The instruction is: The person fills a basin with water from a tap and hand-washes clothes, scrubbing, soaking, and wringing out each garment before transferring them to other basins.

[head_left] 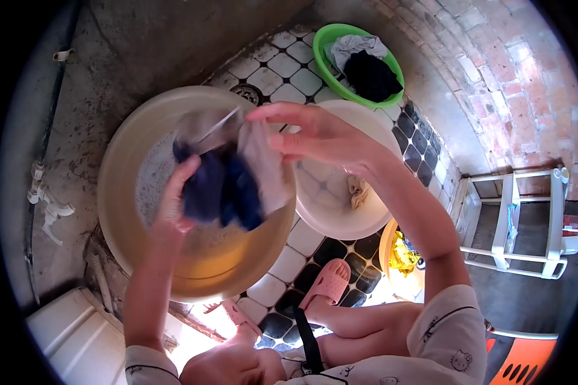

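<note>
Above a large beige basin (pixel 119 192) of sudsy water, a bundle of dark blue and light grey cloth (pixel 228 179) hangs between my hands, partly blurred. On its left side my left hand (pixel 176 196) grips the dark blue part. My right hand (pixel 311 135) pinches the light part near its upper right edge, the fingertips at the fabric. To the right stands a pale, round basin (pixel 347 224) of water, with a small tan cloth (pixel 358 192) inside it.
A green basin (pixel 321 61) with grey and black cloths stands at the back. At right are a white rack (pixel 507 224), a yellowish basin (pixel 386 247) and an orange slotted object (pixel 526 362). A tap (pixel 54 208) is on the left wall.
</note>
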Action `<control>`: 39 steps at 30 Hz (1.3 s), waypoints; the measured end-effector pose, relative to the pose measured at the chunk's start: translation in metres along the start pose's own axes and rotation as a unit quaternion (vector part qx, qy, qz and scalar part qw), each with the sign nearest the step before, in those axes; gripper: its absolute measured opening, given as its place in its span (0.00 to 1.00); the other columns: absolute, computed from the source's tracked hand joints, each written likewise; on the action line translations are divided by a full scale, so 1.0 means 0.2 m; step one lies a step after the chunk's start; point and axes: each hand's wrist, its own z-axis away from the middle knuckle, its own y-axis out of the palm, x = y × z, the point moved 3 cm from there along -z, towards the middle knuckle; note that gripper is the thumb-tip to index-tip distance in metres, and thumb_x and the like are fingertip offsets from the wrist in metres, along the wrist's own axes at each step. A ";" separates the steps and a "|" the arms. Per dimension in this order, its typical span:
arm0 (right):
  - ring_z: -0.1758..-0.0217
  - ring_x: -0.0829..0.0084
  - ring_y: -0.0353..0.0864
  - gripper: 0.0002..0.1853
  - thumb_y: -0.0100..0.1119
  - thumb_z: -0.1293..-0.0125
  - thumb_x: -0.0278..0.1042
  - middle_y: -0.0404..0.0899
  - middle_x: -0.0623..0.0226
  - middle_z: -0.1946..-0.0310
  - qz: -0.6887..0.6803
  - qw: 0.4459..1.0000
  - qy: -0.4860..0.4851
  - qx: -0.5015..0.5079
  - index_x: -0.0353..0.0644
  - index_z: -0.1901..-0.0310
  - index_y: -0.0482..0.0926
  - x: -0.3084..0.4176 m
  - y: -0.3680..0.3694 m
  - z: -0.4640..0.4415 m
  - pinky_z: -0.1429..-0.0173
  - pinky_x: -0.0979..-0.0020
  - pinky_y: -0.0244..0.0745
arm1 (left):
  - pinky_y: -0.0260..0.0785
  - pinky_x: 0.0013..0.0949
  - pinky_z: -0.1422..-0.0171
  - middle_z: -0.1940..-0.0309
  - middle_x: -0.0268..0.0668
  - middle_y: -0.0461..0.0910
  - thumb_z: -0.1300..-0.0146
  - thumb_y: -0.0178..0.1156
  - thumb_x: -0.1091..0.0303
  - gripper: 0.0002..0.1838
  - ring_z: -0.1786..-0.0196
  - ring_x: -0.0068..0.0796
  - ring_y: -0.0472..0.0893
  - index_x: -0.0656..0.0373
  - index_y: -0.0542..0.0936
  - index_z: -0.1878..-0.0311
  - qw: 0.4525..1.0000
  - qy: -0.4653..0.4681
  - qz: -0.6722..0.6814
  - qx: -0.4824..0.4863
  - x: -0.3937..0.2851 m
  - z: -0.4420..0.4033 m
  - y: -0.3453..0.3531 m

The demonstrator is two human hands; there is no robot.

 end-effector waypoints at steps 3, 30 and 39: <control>0.44 0.72 0.69 0.27 0.64 0.47 0.38 0.68 0.66 0.47 0.053 0.993 0.056 -0.091 0.44 0.45 0.67 -0.54 -0.31 -0.12 0.42 0.70 0.64 | 0.72 0.35 0.53 0.63 0.38 0.78 0.50 0.63 0.60 0.21 0.61 0.28 0.79 0.63 0.74 0.56 0.978 -0.014 -0.098 -0.184 0.01 0.09 -0.35; 0.53 0.74 0.71 0.20 0.62 0.53 0.27 0.73 0.69 0.59 0.035 0.999 -0.009 0.031 0.43 0.55 0.72 -0.32 0.23 -0.14 0.48 0.74 0.65 | 0.68 0.28 0.53 0.55 0.41 0.73 0.58 0.70 0.56 0.39 0.54 0.29 0.75 0.62 0.65 0.44 0.903 0.073 -0.331 -0.263 -0.11 0.02 -0.79; 0.36 0.58 0.58 0.32 0.58 0.47 0.48 0.58 0.53 0.39 0.327 0.930 -0.088 -0.144 0.49 0.41 0.64 -1.00 0.63 -0.98 0.39 0.63 0.61 | 0.66 0.34 0.51 0.57 0.43 0.75 0.46 0.60 0.55 0.29 0.55 0.37 0.75 0.55 0.66 0.43 0.745 0.149 -0.522 -0.388 -0.34 -0.04 -0.85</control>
